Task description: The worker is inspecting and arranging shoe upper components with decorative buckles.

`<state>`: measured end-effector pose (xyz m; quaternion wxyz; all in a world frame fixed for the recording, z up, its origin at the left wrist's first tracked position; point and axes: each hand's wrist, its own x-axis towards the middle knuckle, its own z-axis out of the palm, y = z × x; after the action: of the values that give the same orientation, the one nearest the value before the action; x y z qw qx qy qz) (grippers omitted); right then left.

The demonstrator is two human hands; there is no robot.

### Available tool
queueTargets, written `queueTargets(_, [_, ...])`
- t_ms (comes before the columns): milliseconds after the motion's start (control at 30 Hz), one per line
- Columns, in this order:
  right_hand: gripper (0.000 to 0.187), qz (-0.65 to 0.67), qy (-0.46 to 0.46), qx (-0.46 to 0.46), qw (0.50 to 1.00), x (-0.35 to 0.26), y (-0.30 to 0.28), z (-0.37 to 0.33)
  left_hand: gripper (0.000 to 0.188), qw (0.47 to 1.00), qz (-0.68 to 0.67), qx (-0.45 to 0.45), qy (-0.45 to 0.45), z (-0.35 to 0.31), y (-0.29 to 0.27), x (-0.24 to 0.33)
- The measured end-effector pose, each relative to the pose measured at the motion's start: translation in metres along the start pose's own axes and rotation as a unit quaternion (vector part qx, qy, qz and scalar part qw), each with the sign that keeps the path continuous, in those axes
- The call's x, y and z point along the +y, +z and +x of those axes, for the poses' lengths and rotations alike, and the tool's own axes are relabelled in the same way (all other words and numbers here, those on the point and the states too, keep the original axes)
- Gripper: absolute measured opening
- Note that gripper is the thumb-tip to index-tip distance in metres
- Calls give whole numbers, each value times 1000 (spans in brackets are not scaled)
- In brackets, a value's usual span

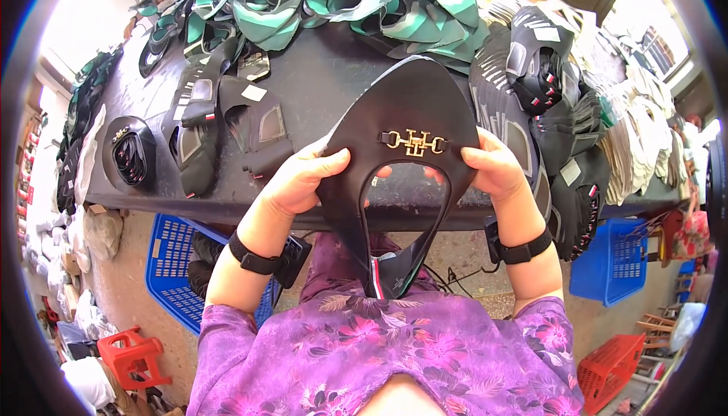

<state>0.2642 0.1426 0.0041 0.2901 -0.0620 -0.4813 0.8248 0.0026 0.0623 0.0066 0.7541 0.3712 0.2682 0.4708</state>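
Both my hands hold up a black shoe upper (pixel 406 105) by its two sides, above the table's front edge. A gold metal ornament (pixel 414 142) sits across its front, over the oval foot opening. A red, white and blue tab (pixel 376 276) shows at its lower end. My left hand (pixel 307 177) is closed on the left edge, thumb on the outer face. On the opposite edge, my right hand (pixel 494 166) grips the same way. Most fingers of both hands are behind the upper; some fingertips show through the opening.
Grey-black uppers (pixel 201 105) lie on the dark table (pixel 334 75), with a nested black stack (pixel 129 160) at left. Green uppers (pixel 273 6) are heaped at the back; more piles (pixel 561 97) stand right. Blue baskets (pixel 171 264) and a red stool (pixel 133 355) are below. Two people work across the table.
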Motion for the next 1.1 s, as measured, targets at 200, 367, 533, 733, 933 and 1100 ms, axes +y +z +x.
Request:
queueTargets(200, [41, 63, 49, 31, 996, 8, 2, -3, 46, 999, 30, 19, 29, -7, 0, 1])
queueTargets(367, [41, 83, 73, -46, 993, 1, -5, -13, 42, 996, 41, -75, 36, -7, 0, 12])
queueTargets(533, [58, -160, 3, -123, 980, -52, 32, 8, 36, 915, 352, -186, 71, 4, 29, 66])
queueTargets(733, [39, -478, -64, -112, 869, -72, 68, 7, 29, 636, 695, -182, 284, -3, 56, 99])
queueTargets(933, [33, -820, -205, -60, 531, -15, 45, -5, 37, 369, 825, -180, 387, 0, 1, 22])
queueTargets(1100, [46, -845, -33, -78, 528, 57, 20, -34, 43, 459, 828, -193, 258, -1, -45, -44])
